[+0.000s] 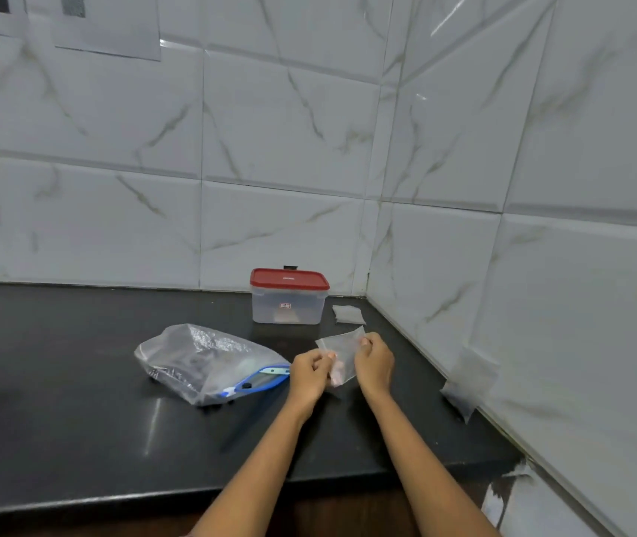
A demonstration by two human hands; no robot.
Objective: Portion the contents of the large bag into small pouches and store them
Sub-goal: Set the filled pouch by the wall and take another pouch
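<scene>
Bench: broad black polished stone bench (57,381) set into a corner of white marble-look tiled wall (270,129), carrying everything below.

Large bag: crumpled clear plastic bag with a blue zip strip (208,362), lying on its side at centre, mouth turned toward the hands, apparently left so for easy reach; contents hard to make out through the creased film.

Box: clear rectangular plastic box with a red lid (289,300), standing closed at the back by the wall, likely the store for finished pouches; one small shape seems to show inside, unclear.

Hands: left hand (307,375) and right hand (373,362) raised just above the bench, near the bag's mouth.

Grip: fingers of both hands curled and pinched on the top edge of one pouch, one at each side, probably to press or part its seal; which of the two, impossible to tell.

Held pouch: small clear plastic pouch (342,348), hanging between the two hands, a few pinkish pieces gathered at its lower end.

Spare pouches: small flat clear pouches (348,315), lying just right of the box, apparently empty and kept within reach for the next portions.

Progress, as judged: one portion in hand, not yet stored; lid still on.
</scene>
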